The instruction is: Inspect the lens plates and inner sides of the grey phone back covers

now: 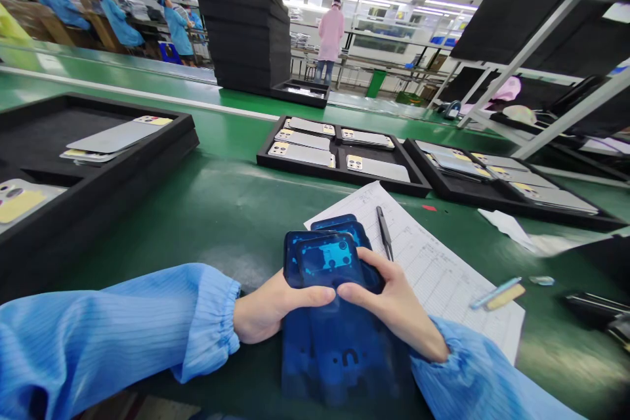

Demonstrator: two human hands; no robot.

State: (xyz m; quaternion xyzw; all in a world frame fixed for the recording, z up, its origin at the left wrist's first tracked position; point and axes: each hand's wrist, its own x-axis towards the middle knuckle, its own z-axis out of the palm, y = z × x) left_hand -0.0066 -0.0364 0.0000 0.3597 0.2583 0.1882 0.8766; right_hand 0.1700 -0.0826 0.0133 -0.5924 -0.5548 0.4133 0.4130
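Note:
Both my hands grip a small bunch of dark blue, glossy phone back panels (pixel 327 335) with lighter blue camera areas at their upper ends. My left hand (pixel 270 305) is closed around the left edge, its thumb lying across the front. From the right, my right hand (pixel 391 292) holds the other edge, its thumb tip close to the left one. The panels overlap unevenly, fanned slightly apart; how many there are I cannot tell. Behind them lies a printed sheet (pixel 443 275) with black tweezers (pixel 384 232) on it, beside the right hand.
Black foam trays hold silver phone panels: one at left (pixel 147 167), one in the middle (pixel 295 174), one at right (pixel 492 200). A tall stack of black trays (pixel 241 33) stands behind. Pen-like items (pixel 498 294) lie on the sheet's right edge. Several people work farther back.

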